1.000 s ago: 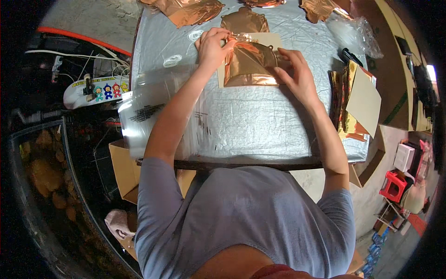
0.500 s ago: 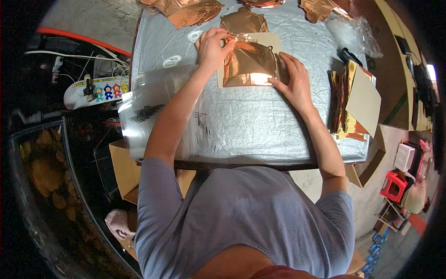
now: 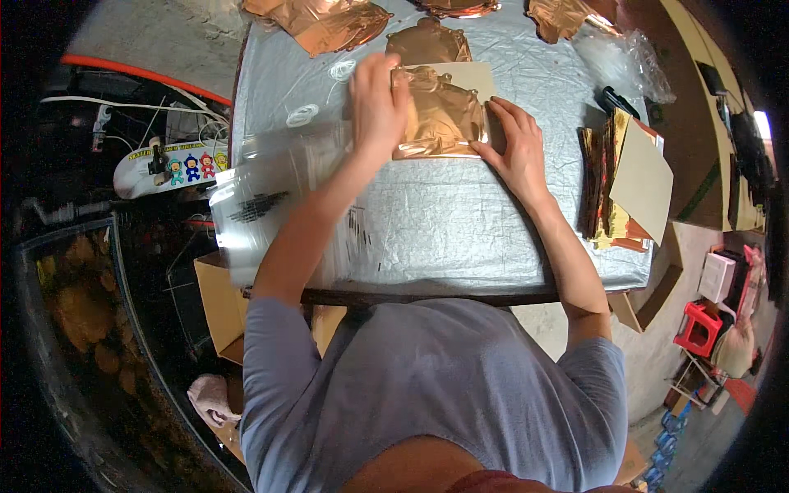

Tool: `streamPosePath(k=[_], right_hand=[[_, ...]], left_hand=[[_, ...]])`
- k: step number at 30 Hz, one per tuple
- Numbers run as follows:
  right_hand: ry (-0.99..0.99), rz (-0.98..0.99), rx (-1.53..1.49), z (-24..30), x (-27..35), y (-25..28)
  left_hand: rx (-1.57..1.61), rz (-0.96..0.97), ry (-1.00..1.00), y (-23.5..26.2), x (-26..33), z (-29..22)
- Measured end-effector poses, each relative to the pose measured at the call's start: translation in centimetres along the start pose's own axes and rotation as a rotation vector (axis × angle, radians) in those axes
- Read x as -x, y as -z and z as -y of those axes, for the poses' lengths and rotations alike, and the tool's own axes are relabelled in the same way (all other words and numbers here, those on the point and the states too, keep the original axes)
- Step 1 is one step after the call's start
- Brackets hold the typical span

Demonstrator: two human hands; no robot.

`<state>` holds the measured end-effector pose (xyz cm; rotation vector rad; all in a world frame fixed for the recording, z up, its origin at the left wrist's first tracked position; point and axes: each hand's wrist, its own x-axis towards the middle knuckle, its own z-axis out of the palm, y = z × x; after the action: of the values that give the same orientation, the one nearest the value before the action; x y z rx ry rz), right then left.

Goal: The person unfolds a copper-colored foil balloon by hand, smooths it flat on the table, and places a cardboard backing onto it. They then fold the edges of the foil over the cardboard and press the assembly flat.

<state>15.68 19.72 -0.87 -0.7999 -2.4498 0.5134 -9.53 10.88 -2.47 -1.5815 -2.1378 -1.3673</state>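
Observation:
A folded sheet of shiny copper-coloured foil, apparently a flat foil balloon (image 3: 448,115), lies on a beige card (image 3: 472,76) on the table. My left hand (image 3: 380,105) is at the foil's left edge, slightly blurred, with its fingers stretched away from me. Along the right edge rests my right hand (image 3: 518,144), fingers extended and apart, its thumb touching the foil's near right corner. Just beyond the card sits another copper foil piece (image 3: 429,41).
More copper foil pieces (image 3: 329,26) lie along the table's far side. Clear plastic bags (image 3: 271,197) cover the left front. At right stand a stack of foil-edged cards (image 3: 612,181), a black object (image 3: 615,100) and crumpled clear plastic (image 3: 629,62). White string coils (image 3: 302,115) lie at left.
My left hand has come off the foil's top and moved down along its left side. The foil's top left part now lies flatter. My right hand has barely moved.

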Motion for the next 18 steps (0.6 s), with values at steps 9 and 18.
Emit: streamPosePath(k=[9,18], right_hand=[[0.021,-0.016,0.0,-0.2,0.0,0.0],[0.021,-0.019,0.017,0.1,-0.1,0.0]], left_hand=[[-0.222,0.692,-0.341,3.1,8.6,-9.9],[-0.214,0.714,-0.203,3.4,10.5,-9.9]])
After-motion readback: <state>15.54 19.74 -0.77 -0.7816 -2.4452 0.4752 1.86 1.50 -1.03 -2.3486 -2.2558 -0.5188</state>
